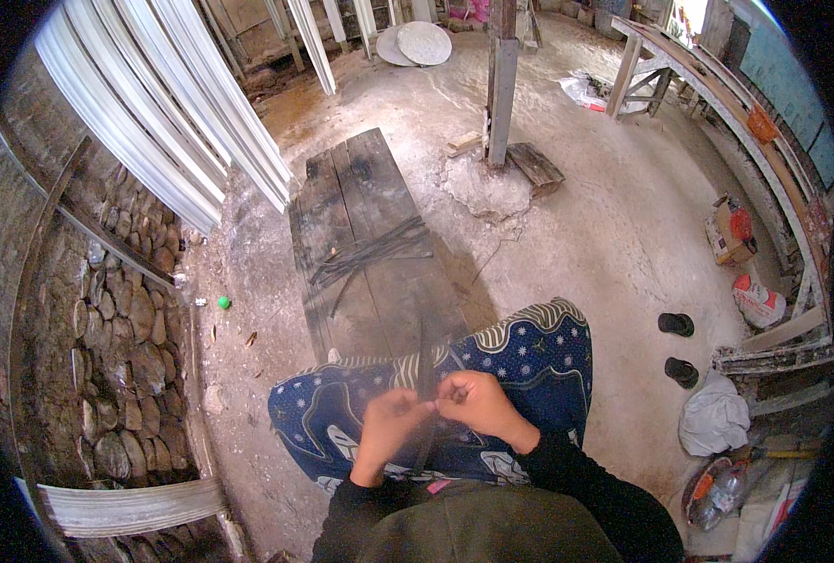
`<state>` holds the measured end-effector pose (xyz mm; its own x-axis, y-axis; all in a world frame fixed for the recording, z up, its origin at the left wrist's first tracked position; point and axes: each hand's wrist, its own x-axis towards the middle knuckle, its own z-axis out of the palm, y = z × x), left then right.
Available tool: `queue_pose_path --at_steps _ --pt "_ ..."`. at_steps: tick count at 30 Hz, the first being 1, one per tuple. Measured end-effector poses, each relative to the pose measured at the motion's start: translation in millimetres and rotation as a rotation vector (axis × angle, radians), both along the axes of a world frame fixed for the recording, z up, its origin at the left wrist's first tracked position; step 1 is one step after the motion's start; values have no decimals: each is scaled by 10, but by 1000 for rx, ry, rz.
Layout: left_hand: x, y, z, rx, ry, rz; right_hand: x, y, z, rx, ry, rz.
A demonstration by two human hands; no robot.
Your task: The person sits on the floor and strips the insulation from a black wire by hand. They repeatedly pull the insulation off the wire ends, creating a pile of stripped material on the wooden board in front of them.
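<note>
My left hand (394, 424) and my right hand (481, 405) meet above my lap, fingertips pinched together and almost touching. Between them runs a thin dark strip (425, 371), which both hands appear to pinch; the left hand is slightly blurred. One end of the strip points toward the bench, and the other hangs down over the patterned blue cloth (530, 361) on my legs. Just beyond my knees, a small bundle of similar dark strips (370, 251) lies across the low wooden bench (342, 197).
A wooden post (501, 103) rises beyond the bench from a rough base. Pale corrugated sheets (168, 103) lean at the left, above a stone wall (131, 357). To the right are black sandals (677, 325), a white sack (714, 415) and a long wooden rack (717, 84).
</note>
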<state>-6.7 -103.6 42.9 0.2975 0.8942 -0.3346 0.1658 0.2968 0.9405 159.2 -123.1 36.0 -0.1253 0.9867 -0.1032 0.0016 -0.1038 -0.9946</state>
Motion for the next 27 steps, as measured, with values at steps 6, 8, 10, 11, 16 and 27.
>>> queue_pose_path --at_steps 6,8,10,11,16,27 --pt "-7 54 -44 365 41 -154 -24 -21 139 98 -182 -23" --pt "-17 47 -40 260 21 -167 -37 -29 174 120 -252 -38" --pt "-28 33 -27 174 0 -165 -38 -26 171 152 -293 -42" --pt "-34 22 -14 141 -10 -156 -39 -22 166 167 -314 -43" --pt "-226 -81 144 -88 -346 4 62 24 21 147 -447 12" --pt "-1504 -225 876 475 -1109 359 434 3 -97 -49 -597 -15"
